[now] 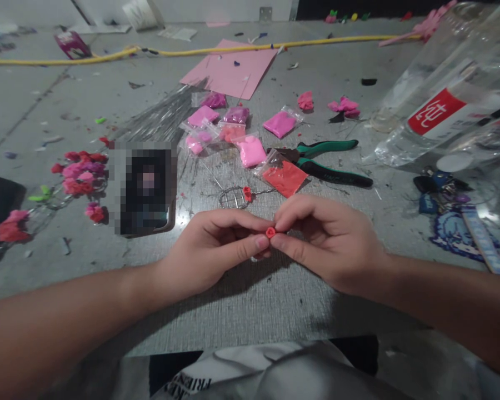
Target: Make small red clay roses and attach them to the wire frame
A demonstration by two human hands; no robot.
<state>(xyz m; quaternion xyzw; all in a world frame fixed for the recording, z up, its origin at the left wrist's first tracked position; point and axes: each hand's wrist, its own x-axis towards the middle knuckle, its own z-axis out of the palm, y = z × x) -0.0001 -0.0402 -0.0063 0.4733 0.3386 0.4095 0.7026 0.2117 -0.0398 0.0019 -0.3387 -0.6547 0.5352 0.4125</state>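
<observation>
Between the fingertips of both hands is a small red clay flower (270, 233). My left hand (216, 247) pinches it from the left with thumb and index finger, and my right hand (329, 239) pinches it from the right. Just beyond the fingers lies a bent wire frame (233, 197) with a small red clay piece (247, 193) beside it. A bag of red clay (285, 176) rests behind my right hand, near green-handled pliers (333, 161) whose handles are spread.
Bags of pink clay (252, 151), a wire bundle (158, 116) and pink paper (231, 66) lie farther back. A phone (145, 189) and clay flowers (81, 172) are left; bottles (437, 111) and a keychain (462, 228) right. A yellow cord (216, 49) crosses behind.
</observation>
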